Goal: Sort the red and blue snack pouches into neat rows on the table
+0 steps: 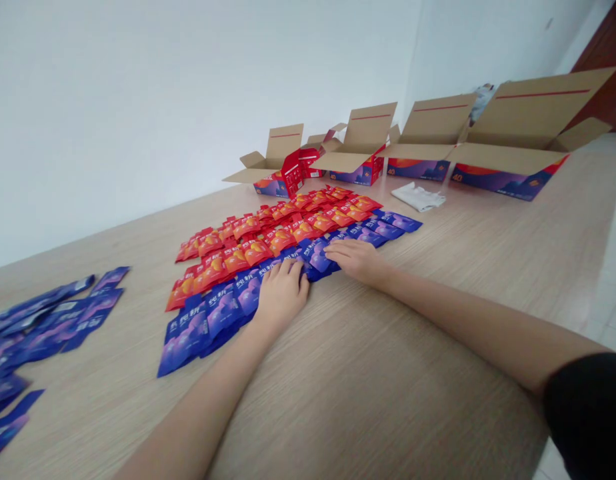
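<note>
A long row of overlapping blue-purple sachets (223,310) runs along the table, with rows of red-orange sachets (255,250) just behind it. My left hand (283,290) lies on the middle of the blue row, palm down, its fingers stretched out over the sachets. Slightly farther right, my right hand (361,260) touches the same row, its extended fingers resting on the sachets' front edge. Neither hand shows anything gripped in it. Parts of the sachets beneath the fingers are hidden.
Several opened cardboard boxes (508,177) with raised flaps stand along the back and right. A folded white cloth (418,197) lies before them. More blue sachets (58,327) are strewn at the left on the wooden table (338,387). A white wall (163,100) rises behind.
</note>
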Available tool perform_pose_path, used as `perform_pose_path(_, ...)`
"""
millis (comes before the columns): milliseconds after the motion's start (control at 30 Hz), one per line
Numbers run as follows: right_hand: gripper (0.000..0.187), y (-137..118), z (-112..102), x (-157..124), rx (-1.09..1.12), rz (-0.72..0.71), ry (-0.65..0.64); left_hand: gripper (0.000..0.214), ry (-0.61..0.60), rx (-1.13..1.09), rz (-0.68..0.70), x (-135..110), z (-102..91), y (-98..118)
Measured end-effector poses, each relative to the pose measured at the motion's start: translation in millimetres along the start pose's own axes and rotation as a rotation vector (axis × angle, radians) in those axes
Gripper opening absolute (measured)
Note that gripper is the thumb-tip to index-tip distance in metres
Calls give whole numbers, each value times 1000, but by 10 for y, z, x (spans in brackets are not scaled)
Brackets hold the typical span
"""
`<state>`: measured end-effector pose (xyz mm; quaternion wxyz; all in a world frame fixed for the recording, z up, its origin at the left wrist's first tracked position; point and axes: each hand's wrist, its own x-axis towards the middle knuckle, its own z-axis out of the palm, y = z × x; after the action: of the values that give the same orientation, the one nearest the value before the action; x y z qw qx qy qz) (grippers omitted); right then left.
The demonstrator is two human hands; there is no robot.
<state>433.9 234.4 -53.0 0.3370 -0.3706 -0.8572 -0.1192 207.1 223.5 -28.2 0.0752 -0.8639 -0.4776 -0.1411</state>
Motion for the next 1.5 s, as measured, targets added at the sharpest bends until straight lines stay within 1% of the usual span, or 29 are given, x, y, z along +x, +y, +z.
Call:
perform_pose_path(67,32,5,54,7,-21,17,-15,34,10,-5,3,0,9,-4)
perform_pose_path(200,31,24,130,33,-39,10,-102,34,7,12,-1,-12,10,6)
perform_pose_path(267,31,39,143,44,-42,18,-147,34,1,17,-11,-18,7,19)
perform_pose_path(400,27,59,118,42,-30,42,-198,34,21,17,-26,-3,-12,64)
perform_pose_path(533,43,38,70,4,18,33,-213,41,60,-19,-6,68,-57,129)
perform_pose_path(600,45,22,64,-22,21,55,-204,46,70,-38,21,116,-63,154)
perform_pose_path(667,45,11,77,-47,34,80,-210,48,38,-47,45,159,-33,165)
perform_pose_path(800,47,2,127,-87,51,117,-262,48,-94,-57,88,188,110,174)
perform_pose_path(867,47,-7,122,-107,46,135,-276,48,-98,-61,89,169,146,193)
perform_pose_path(933,48,-13,78,-133,49,140,-261,48,-80,-49,69,134,98,207)
perform_pose_path(967,48,-12,42,-146,51,138,-236,48,-62,-47,57,110,38,199)
perform_pose_path(1033,49,-5,-40,-156,50,129,-129,48,11,-60,42,40,-148,118)
perform_pose_path(1100,41,-29,-114,-123,50,153,5,44,105,-78,25,-85,-396,-100)
perform_pose_path(1133,35,-73,-139,-80,51,162,53,41,138,-76,0,-181,-531,-273)
perform_pose_path(1167,29,-150,-153,-19,64,169,88,39,147,-60,-49,-304,-665,-491)
perform_pose_path(1233,18,-419,-127,166,146,146,97,35,120,-8,-203,-636,-916,-1048)
perform_pose_path(1267,15,-610,-80,291,217,115,66,34,77,19,-310,-841,-1028,-1370)
perform_pose_path(1300,13,-833,-6,439,302,77,14,32,62,35,-385,-1066,-1129,-1705)
perform_pose_path(1333,13,-1081,98,611,392,37,-54,31,55,48,-449,-1306,-1219,-2038)
perform_pose_path(1400,19,-1615,397,1030,547,-19,-210,31,60,77,-561,-1806,-1362,-2633)
perform_pose_path(1433,25,-1885,586,1276,612,-21,-279,32,69,86,-602,-2056,-1414,-2870)
perform_pose_path(1467,31,-2147,796,1544,671,-17,-334,31,74,90,-639,-2299,-1451,-3054)
perform_pose_path(1500,35,-2396,1020,1829,710,2,-381,31,81,87,-660,-2530,-1472,-3182)
